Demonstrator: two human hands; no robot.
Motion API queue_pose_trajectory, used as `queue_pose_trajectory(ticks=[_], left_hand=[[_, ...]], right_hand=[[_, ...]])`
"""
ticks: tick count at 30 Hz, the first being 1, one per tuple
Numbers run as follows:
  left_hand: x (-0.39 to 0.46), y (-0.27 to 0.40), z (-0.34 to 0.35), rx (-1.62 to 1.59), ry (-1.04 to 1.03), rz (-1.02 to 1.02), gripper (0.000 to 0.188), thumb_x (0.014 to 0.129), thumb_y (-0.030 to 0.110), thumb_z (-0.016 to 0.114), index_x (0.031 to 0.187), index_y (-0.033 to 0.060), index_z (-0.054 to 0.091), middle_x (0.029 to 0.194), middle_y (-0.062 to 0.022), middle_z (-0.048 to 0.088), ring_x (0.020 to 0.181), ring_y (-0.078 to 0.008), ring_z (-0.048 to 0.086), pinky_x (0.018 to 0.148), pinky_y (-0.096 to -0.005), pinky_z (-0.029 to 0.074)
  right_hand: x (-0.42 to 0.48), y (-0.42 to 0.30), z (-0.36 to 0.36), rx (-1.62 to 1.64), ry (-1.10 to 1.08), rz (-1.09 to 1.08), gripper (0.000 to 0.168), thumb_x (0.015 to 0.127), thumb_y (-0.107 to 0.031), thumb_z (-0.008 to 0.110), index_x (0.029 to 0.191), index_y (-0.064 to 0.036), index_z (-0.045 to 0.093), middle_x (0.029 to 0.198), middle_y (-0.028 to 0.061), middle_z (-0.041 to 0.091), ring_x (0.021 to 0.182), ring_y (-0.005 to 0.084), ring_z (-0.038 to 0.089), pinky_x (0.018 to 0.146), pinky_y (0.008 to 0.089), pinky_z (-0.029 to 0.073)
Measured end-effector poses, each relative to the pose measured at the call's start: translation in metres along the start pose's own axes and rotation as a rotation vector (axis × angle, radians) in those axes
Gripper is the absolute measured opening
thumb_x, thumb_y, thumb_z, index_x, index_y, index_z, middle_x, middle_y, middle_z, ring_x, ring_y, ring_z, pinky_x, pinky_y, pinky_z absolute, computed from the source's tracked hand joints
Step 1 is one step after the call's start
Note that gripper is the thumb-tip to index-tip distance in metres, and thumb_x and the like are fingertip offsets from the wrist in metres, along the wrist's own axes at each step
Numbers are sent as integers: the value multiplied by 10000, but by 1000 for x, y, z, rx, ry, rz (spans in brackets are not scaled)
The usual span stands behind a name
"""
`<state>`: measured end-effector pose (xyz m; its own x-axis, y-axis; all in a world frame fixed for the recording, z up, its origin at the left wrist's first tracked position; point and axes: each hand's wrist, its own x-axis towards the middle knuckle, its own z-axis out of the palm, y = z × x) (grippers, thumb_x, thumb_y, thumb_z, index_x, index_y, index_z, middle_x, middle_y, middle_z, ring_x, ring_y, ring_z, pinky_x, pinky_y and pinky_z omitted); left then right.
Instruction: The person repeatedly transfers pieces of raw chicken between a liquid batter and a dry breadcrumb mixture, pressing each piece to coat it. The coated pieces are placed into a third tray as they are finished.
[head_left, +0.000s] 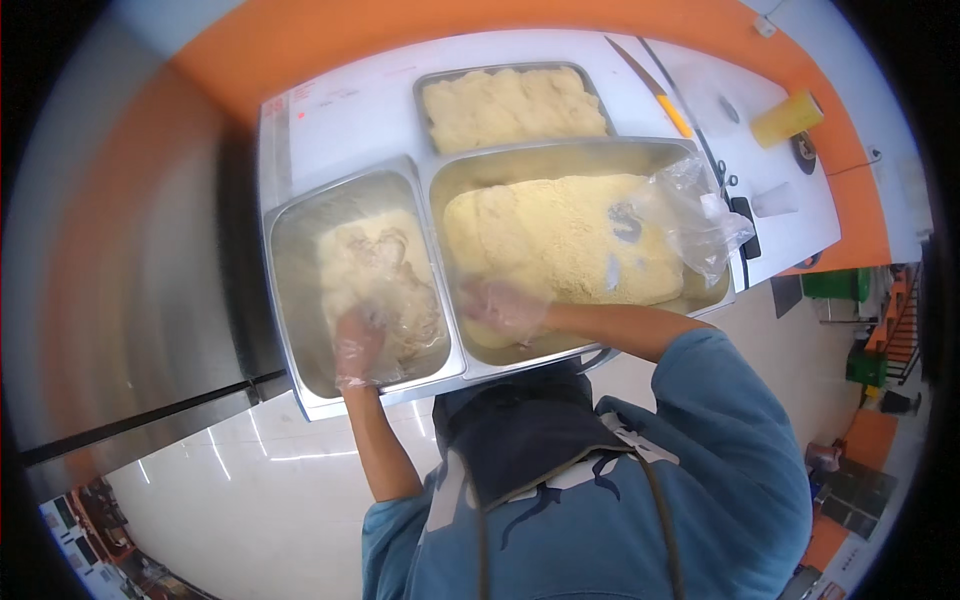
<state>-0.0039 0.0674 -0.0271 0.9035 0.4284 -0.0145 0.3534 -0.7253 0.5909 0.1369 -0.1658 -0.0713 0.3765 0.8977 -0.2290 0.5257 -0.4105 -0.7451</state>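
My left hand, in a clear plastic glove, reaches into the left steel pan, at the near side of wet, pale meat pieces. What its fingers grip is blurred. My right hand, also in a clear glove, is low in the larger steel pan, at the left part of a bed of yellowish breading powder. A flat coated piece lies in the powder just beyond it. Motion blur hides whether this hand holds anything. Behind, a third pan holds rows of coated pieces.
A clear plastic bag hangs over the large pan's right side. A knife with a yellow handle lies at the table's back right. Scissors, a plastic wrap roll and a clear cup are farther right. A steel cabinet stands left.
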Motion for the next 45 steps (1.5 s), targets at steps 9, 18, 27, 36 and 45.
queue_pose_trajectory(ticks=[9,18,27,36,45], left_hand=[[-1,9,0,-69,33,-23,227,770,195,605,875,-6,617,815,-243,592,784,-414,557,682,-445,443],[-7,-4,3,19,49,31,266,686,151,622,917,19,607,846,-221,599,822,-398,562,722,-440,454],[-4,-4,4,1,-23,-5,279,689,131,617,944,18,611,856,-216,604,831,-396,562,734,-434,455],[-2,3,0,-73,-77,-44,270,695,118,605,940,6,611,868,-233,597,839,-402,557,742,-432,451],[-7,-4,1,36,-63,-35,291,721,148,594,974,4,603,914,-231,597,879,-393,552,773,-431,440]], right_hand=[[-14,107,34,537,-211,-196,619,861,-480,469,1302,-52,400,1316,128,417,1232,238,368,1017,381,294],[5,31,-91,550,178,344,556,856,-340,522,1306,-39,398,1349,177,356,1271,267,313,1049,396,259],[31,39,-67,-512,301,98,742,861,-352,476,1365,88,154,1441,258,87,1348,364,89,1094,403,114],[22,24,-67,-586,332,50,738,851,-388,475,1367,57,192,1438,230,159,1351,330,118,1098,387,125],[17,60,-84,595,362,-64,590,886,-324,461,1348,-7,276,1398,193,275,1314,289,240,1080,385,188]])
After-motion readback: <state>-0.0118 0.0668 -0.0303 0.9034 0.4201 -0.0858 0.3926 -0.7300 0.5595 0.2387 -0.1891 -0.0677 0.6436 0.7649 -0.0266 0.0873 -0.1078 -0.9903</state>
